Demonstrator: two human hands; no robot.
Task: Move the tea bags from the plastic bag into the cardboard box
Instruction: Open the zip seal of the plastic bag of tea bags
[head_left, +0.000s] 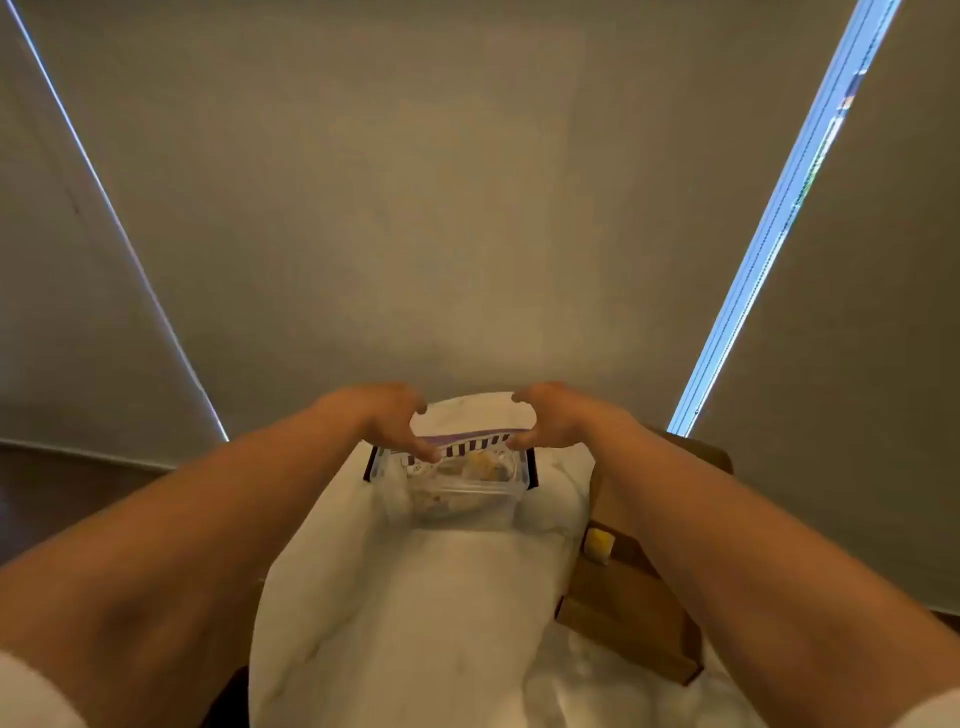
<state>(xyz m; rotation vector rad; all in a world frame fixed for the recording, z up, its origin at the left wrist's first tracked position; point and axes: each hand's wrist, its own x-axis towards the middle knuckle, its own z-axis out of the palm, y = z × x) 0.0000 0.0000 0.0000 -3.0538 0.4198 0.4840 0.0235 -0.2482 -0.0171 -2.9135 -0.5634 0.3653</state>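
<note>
A clear plastic zip bag (457, 488) with a purple strip along its mouth lies on the white marble table (415, 623), far from me. Tea bags (483, 462) show through the plastic. My left hand (389, 421) pinches the bag's mouth on the left. My right hand (545, 421) pinches it on the right, and the mouth is spread between them. The brown cardboard box (623, 597) sits to the right under my right forearm, with one yellow tea bag (600, 543) inside it.
Grey roller blinds fill the background, with bright strips of window (779, 223) between them. The table's left edge drops to a dark floor (62, 493). My forearms cross most of the lower view.
</note>
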